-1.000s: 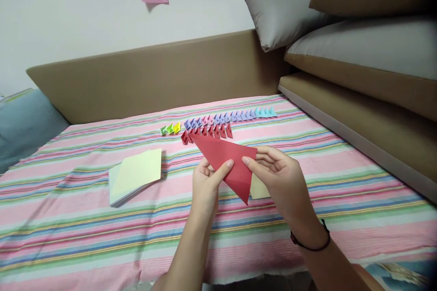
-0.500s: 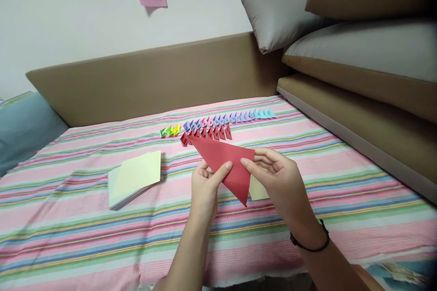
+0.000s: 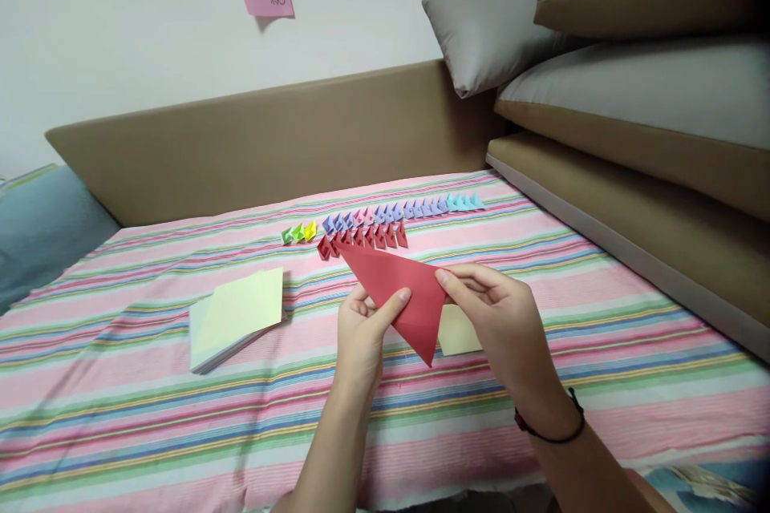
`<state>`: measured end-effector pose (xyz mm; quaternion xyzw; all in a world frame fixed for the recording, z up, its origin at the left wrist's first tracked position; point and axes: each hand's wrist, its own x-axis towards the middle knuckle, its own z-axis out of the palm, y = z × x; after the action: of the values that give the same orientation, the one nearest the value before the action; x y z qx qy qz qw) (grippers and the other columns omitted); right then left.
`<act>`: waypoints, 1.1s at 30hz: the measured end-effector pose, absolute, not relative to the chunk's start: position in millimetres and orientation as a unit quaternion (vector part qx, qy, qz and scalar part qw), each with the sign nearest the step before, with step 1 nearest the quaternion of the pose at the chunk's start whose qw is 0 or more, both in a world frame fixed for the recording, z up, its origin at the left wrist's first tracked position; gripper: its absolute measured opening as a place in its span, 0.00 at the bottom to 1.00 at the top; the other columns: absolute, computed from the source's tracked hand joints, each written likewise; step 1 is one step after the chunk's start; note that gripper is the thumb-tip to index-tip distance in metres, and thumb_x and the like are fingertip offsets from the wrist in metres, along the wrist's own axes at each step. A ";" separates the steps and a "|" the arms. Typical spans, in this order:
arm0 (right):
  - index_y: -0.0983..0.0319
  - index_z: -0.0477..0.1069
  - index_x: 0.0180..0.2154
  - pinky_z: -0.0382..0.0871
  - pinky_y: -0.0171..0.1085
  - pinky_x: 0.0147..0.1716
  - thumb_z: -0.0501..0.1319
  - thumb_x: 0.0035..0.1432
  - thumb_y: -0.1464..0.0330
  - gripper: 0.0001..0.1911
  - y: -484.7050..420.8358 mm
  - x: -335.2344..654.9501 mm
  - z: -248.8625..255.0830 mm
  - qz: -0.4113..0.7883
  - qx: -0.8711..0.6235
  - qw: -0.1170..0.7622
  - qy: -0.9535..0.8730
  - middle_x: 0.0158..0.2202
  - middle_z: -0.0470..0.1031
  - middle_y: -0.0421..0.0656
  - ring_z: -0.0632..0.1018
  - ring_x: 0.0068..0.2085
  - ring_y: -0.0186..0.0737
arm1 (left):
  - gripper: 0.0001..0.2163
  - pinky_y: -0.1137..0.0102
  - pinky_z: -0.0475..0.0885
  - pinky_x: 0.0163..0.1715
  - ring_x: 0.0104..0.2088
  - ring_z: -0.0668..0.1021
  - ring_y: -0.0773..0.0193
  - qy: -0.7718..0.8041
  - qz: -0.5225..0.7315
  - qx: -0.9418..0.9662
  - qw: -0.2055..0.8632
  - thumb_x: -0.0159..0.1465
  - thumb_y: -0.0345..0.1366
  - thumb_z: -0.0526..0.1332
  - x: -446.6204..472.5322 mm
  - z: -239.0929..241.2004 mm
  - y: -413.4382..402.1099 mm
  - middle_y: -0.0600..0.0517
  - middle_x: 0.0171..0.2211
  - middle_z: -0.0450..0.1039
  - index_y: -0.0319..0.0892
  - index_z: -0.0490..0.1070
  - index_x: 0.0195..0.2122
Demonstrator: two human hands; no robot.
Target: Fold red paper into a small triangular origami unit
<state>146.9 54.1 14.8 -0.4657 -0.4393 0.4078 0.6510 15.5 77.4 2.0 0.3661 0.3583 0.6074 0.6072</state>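
Note:
A red sheet of paper (image 3: 400, 284), folded into a triangle, is held up between both hands above the striped cloth. My left hand (image 3: 366, 321) pinches its lower left edge, thumb on top and fingers behind. At the upper right corner, my right hand (image 3: 496, 313) grips the paper between thumb and fingers. Beyond the sheet stands a row of small red folded paper pieces (image 3: 369, 237), partly covered by its tip. A pale yellow sheet (image 3: 460, 330) lies on the cloth, partly behind my right hand.
A stack of pale paper (image 3: 237, 317) lies to the left on the striped cloth (image 3: 150, 417). Farther back run purple and pink folded pieces (image 3: 385, 214), blue ones (image 3: 464, 202) and green and yellow ones (image 3: 299, 233). Grey and brown cushions (image 3: 631, 88) are piled at the right.
My right thumb has moved from the face of the red paper up to its right corner. My left hand keeps its hold, almost unmoved.

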 end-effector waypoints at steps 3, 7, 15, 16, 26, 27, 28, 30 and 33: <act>0.61 0.78 0.32 0.75 0.32 0.34 0.65 0.52 0.63 0.08 53.9 147.9 13.6 0.396 -0.472 0.651 -0.443 0.30 0.80 0.42 0.80 0.32 0.37 | 0.12 0.75 0.74 0.31 0.29 0.79 0.67 0.362 0.601 0.374 0.606 0.47 0.32 0.72 15.6 1.0 76.8 0.49 0.30 0.80 0.36 0.74 0.31; 0.61 0.78 0.32 0.76 0.34 0.33 0.66 0.52 0.62 0.09 56.9 152.9 7.8 0.385 -0.476 0.666 -0.427 0.30 0.80 0.42 0.80 0.31 0.39 | 0.12 0.74 0.74 0.34 0.31 0.80 0.65 0.364 0.580 0.392 0.615 0.49 0.33 0.71 13.9 -0.3 76.8 0.47 0.34 0.80 0.37 0.75 0.34; 0.62 0.78 0.31 0.75 0.37 0.29 0.68 0.47 0.61 0.12 69.5 169.0 -6.6 0.412 -0.484 0.689 -0.347 0.29 0.80 0.44 0.79 0.30 0.41 | 0.15 0.71 0.74 0.38 0.32 0.80 0.61 0.431 0.550 0.375 0.609 0.45 0.35 0.73 7.8 -4.3 83.0 0.44 0.30 0.80 0.34 0.77 0.32; 0.62 0.78 0.31 0.75 0.37 0.29 0.68 0.47 0.61 0.12 70.2 169.5 -7.1 0.414 -0.481 0.691 -0.346 0.29 0.80 0.44 0.79 0.30 0.41 | 0.14 0.71 0.74 0.38 0.32 0.80 0.62 0.433 0.550 0.374 0.608 0.45 0.35 0.73 7.8 -4.7 83.2 0.45 0.30 0.80 0.34 0.77 0.32; 0.63 0.76 0.31 0.76 0.41 0.30 0.68 0.47 0.62 0.11 71.0 161.3 -6.9 0.445 -0.451 0.696 -0.337 0.28 0.79 0.44 0.79 0.29 0.42 | 0.15 0.71 0.73 0.38 0.32 0.80 0.63 0.445 0.560 0.382 0.585 0.47 0.35 0.72 5.3 -6.4 83.4 0.46 0.30 0.80 0.35 0.76 0.35; 0.63 0.76 0.31 0.76 0.41 0.31 0.68 0.47 0.62 0.11 71.8 160.8 -8.7 0.451 -0.448 0.695 -0.336 0.28 0.79 0.44 0.80 0.29 0.43 | 0.16 0.70 0.73 0.38 0.32 0.80 0.63 0.452 0.563 0.382 0.577 0.47 0.35 0.72 5.6 -6.5 83.7 0.46 0.30 0.80 0.35 0.75 0.36; 0.63 0.76 0.32 0.76 0.42 0.32 0.68 0.48 0.62 0.11 72.9 160.6 -10.9 0.457 -0.445 0.692 -0.339 0.28 0.79 0.44 0.80 0.30 0.43 | 0.16 0.70 0.73 0.38 0.31 0.80 0.63 0.458 0.565 0.383 0.569 0.47 0.35 0.72 6.0 -6.7 84.1 0.46 0.29 0.80 0.35 0.75 0.36; 0.63 0.75 0.34 0.76 0.44 0.36 0.65 0.51 0.61 0.12 75.0 161.6 -15.4 0.452 -0.451 0.679 -0.363 0.31 0.80 0.46 0.80 0.33 0.44 | 0.15 0.70 0.73 0.38 0.31 0.80 0.62 0.474 0.569 0.398 0.542 0.48 0.36 0.71 6.5 -6.9 84.4 0.47 0.28 0.80 0.36 0.75 0.35; 0.62 0.72 0.45 0.73 0.48 0.44 0.62 0.55 0.61 0.17 75.6 164.5 -16.2 0.322 -0.501 0.661 -0.456 0.45 0.76 0.50 0.78 0.44 0.47 | 0.09 0.69 0.72 0.36 0.32 0.80 0.60 0.498 0.582 0.483 0.424 0.52 0.37 0.68 4.6 -6.9 83.7 0.50 0.27 0.79 0.39 0.75 0.33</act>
<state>164.5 75.6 -16.2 -0.5009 -0.4563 0.3223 0.6611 4.6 83.7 -6.9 0.4830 0.4984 0.5820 0.4238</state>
